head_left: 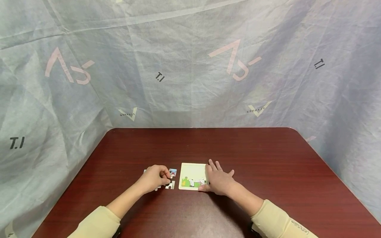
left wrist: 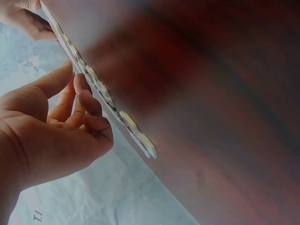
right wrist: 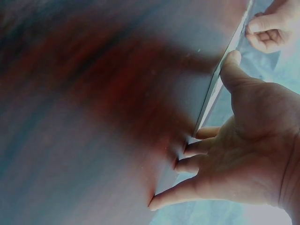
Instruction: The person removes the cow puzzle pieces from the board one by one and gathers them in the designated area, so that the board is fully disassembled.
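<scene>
In the head view my left hand (head_left: 154, 178) is over a small group of picture puzzle pieces (head_left: 173, 172) left of the puzzle tray. Its thumb and forefinger pinch a dark-and-white puzzle piece (head_left: 171, 180), mostly hidden by the fingers. The square puzzle tray (head_left: 190, 170) lies flat, with a green strip and part of a white animal along its near side and bare pale board above. My right hand (head_left: 219, 180) rests on the tray's right edge, fingers spread and straight, thumb at the near corner. The right wrist view shows this hand (right wrist: 253, 140) with fingertips on the table.
A dark red wooden table (head_left: 238, 145) with rounded far corners carries everything. Pale printed cloth (head_left: 184, 92) hangs behind it and along both sides. In the left wrist view, loose puzzle pieces (left wrist: 139, 134) lie in a row, seen nearly edge-on.
</scene>
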### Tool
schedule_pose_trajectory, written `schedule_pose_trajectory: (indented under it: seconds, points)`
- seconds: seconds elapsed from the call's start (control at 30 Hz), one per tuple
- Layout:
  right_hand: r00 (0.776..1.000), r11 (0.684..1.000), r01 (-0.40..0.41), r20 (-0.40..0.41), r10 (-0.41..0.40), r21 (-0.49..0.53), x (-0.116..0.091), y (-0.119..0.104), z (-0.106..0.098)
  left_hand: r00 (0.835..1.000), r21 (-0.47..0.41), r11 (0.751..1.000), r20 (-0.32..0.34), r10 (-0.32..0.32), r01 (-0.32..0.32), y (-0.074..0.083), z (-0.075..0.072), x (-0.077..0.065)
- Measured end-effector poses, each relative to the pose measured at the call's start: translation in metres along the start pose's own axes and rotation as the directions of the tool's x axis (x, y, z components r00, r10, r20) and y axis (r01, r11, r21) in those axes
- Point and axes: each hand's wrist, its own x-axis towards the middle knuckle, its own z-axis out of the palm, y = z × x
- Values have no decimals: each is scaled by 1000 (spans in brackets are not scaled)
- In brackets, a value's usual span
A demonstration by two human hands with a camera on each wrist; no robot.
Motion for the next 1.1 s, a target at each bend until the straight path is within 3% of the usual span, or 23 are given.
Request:
schedule_pose_trajectory:
  seconds: [0.2, 0.33, 0.6, 1.1]
  points:
    - [999, 999, 25, -39, -24, 28, -1, 0, 1, 1000, -22, 1000, 15, -1, 2, 8, 4, 1]
    - [997, 998, 51, -57, -49, 24, -1, 1, 0, 999, 1, 1000, 18, 31, -31, 12, 8, 4]
    - [998, 998, 60, -30, -59, 17, -1, -2, 0, 994, 28, 994, 22, 103, -103, 17, 22, 16]
    - [995, 995, 97, -24, -96, 26, -2, -8, 0, 989, 63, 987, 35, 143, -145, 27, 39, 31]
